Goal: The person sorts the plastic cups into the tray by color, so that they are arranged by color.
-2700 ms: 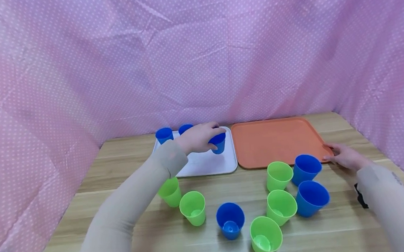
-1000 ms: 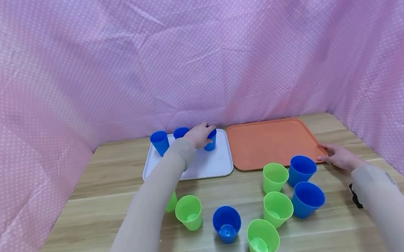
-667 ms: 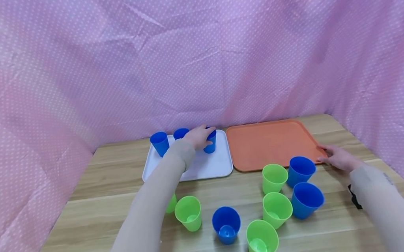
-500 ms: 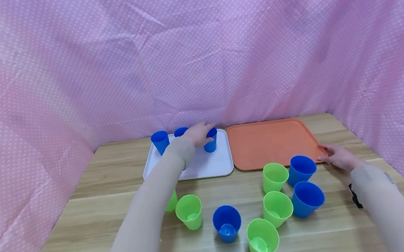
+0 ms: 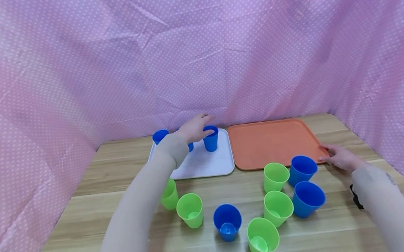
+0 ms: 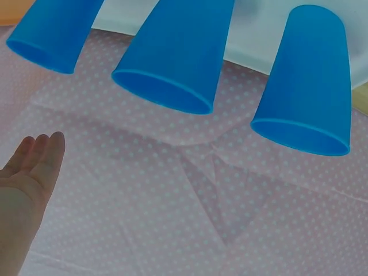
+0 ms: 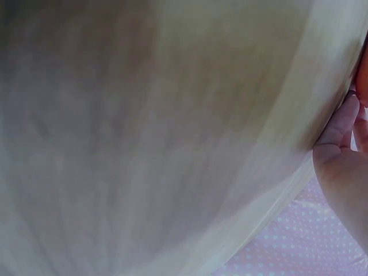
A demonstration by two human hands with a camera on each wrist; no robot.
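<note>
My left hand (image 5: 196,128) hovers with extended fingers beside the rim of a blue cup (image 5: 211,142). The cup stands upright on the right part of the white tray (image 5: 209,169). In the left wrist view, a gap separates the hand (image 6: 31,167) from the row of blue cups, whose middle cup (image 6: 175,57) faces the camera. Two more blue cups are partly hidden behind my left arm, one of them at the tray's back left (image 5: 160,135). My right hand (image 5: 341,157) grips the near right corner of the orange tray (image 5: 274,144) between thumb and fingers.
Nearer me on the wooden table (image 5: 120,172) stand several green cups, including one at the front (image 5: 263,238) and one at the left (image 5: 190,210). A lone blue cup (image 5: 228,223) and two right-hand blue cups (image 5: 308,199) stand among them. Pink dotted cloth (image 5: 197,63) hangs behind.
My left hand set the blue cup down at the back right of the white tray, let go, and rose slightly up and left. The right hand stays on the orange tray's corner.
</note>
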